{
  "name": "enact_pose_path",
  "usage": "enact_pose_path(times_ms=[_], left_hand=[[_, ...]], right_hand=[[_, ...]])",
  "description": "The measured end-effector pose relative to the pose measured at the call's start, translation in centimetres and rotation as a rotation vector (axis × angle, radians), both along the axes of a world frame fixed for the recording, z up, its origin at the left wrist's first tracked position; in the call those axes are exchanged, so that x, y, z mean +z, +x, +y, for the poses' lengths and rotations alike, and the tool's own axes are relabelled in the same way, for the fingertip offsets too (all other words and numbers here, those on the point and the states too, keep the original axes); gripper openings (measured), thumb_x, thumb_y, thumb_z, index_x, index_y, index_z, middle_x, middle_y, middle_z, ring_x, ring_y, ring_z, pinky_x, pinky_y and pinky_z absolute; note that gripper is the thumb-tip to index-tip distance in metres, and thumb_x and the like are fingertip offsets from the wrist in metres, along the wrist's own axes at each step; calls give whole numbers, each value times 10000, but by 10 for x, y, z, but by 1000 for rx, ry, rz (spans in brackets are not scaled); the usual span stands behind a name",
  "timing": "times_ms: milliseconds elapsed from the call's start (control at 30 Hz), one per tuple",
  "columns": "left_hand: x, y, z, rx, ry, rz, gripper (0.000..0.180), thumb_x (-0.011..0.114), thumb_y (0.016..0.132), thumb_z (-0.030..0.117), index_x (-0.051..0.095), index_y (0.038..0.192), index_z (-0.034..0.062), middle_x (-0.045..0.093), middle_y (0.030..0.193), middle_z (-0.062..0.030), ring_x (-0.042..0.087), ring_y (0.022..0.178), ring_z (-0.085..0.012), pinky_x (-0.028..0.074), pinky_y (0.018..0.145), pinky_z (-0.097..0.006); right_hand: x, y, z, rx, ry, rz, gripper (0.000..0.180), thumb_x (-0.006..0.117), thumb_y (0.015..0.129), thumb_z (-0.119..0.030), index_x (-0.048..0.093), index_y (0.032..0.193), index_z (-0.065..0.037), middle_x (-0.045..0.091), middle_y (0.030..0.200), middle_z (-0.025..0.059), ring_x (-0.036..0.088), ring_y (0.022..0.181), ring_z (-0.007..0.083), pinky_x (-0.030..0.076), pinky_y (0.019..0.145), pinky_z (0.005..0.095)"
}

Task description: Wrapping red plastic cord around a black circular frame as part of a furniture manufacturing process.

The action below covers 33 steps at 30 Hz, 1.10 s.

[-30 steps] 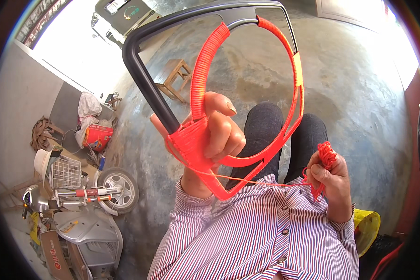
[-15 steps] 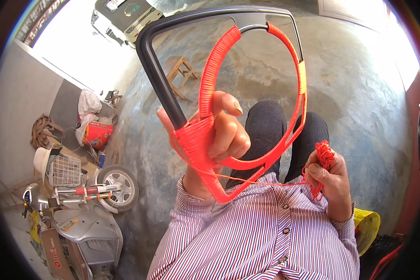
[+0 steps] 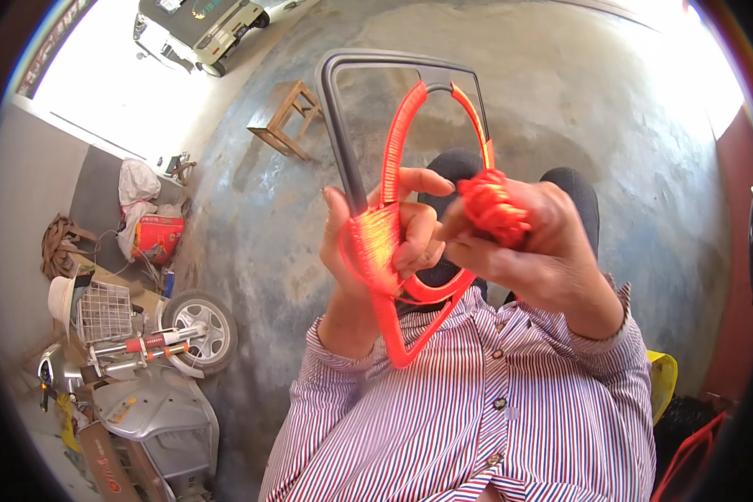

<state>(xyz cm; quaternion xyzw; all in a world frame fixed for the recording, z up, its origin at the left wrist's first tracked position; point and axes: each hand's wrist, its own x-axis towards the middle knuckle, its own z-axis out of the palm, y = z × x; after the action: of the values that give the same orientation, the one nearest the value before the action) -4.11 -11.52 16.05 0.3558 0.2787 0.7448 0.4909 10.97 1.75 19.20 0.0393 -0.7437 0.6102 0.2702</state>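
Observation:
A black frame [image 3: 348, 159] with an oval ring inside it stands upright in front of me. Red cord is wound tightly over most of the ring and over the frame's lower corner. My left hand [image 3: 418, 230] grips the cord-wrapped corner, its fingers curled through the ring and its thumb on the outer side. Close on its right, my right hand [image 3: 552, 255] is closed around a bunched hank of red cord [image 3: 495, 209]. Motion smears the right hand's fingers a little. The two hands nearly meet in this view. A loose strand loops below the wrapped corner.
A silver scooter [image 3: 155, 410] with a wire basket [image 3: 105, 311] stands at the left. A wooden stool [image 3: 286, 119] sits on the concrete floor farther off, with a vehicle [image 3: 201, 33] beyond it. A red package [image 3: 157, 238] leans by the wall. Something yellow [image 3: 663, 381] is at my right.
My right hand has moved up and left with the cord hank, close to the ring. The frame has come lower and turned more edge-on, still in my left hand.

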Motion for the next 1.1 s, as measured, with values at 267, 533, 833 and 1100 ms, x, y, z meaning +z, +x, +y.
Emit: enact_pose_path(times_ms=[267, 533, 833, 1100], left_hand=[[-9, 20, -2, 345, -232, -64, 752, 203, 1008, 600, 428, 1348, -32, 626, 1026, -136, 602, 726, -163, 517, 618, -282], [-13, 20, -1, 455, -249, 279, 871, 223, 949, 703, 427, 1314, -62, 627, 1062, -144, 629, 776, -168, 536, 680, -283], [-14, 20, 4, 486, -235, 423, 786, 277, 981, 636, 433, 1296, -67, 613, 1139, -175, 655, 928, -199, 556, 775, -301], [-9, 24, 5, 558, -212, 576, 673, 364, 1012, 533, 464, 1272, -80, 615, 1118, -131, 625, 999, -185, 519, 854, -296]], right_hand=[[-41, -37, -11, 108, -322, 56, 183, 670, 844, 33, 617, 1018, 10, 650, 926, 63, 626, 673, 93, 536, 599, 248], [-64, -45, -6, 123, -534, 85, 132, 656, 855, 87, 608, 967, 36, 651, 917, 88, 623, 680, 117, 536, 570, 262], [-65, -48, -1, -115, -172, 188, 186, 713, 811, -12, 649, 986, -23, 642, 882, 79, 634, 732, 178, 521, 627, 295], [-66, -50, 8, -282, 267, 251, 318, 729, 699, -74, 564, 965, -20, 578, 837, 112, 609, 711, 312, 488, 588, 381]])
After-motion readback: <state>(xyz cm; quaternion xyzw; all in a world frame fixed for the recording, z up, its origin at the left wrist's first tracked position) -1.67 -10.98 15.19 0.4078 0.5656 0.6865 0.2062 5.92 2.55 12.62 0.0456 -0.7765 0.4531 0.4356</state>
